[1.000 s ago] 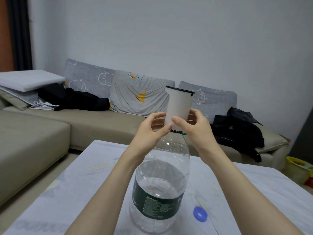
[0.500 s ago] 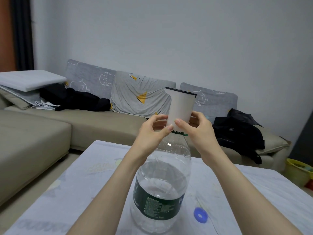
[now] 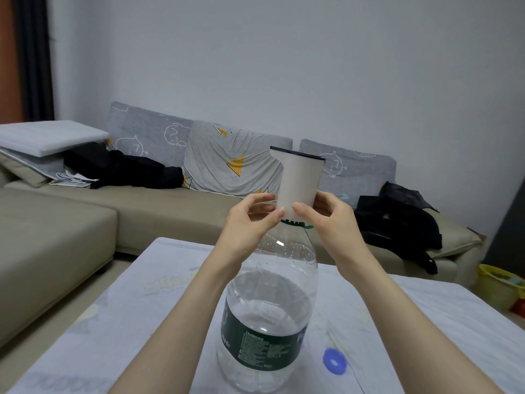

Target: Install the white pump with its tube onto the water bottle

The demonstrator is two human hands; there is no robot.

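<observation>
A large clear water bottle [image 3: 270,308] with a dark green label stands on the table, about half full. On its neck sits the white pump [image 3: 299,177], a white cylinder with a black top rim, tilted slightly to the right. A green ring [image 3: 297,223] shows just under the pump. My left hand [image 3: 250,220] grips the pump's lower part from the left. From the right, my right hand [image 3: 331,214] holds the same part. The tube is hidden from view.
A blue cap [image 3: 334,361] lies on the table [image 3: 142,308] to the right of the bottle. Behind the table runs a beige sofa [image 3: 71,223] with grey cushions and dark clothes. A yellow basket [image 3: 497,285] stands at the far right.
Both hands stay on the pump's base. The pump has shifted only slightly on the bottle neck.
</observation>
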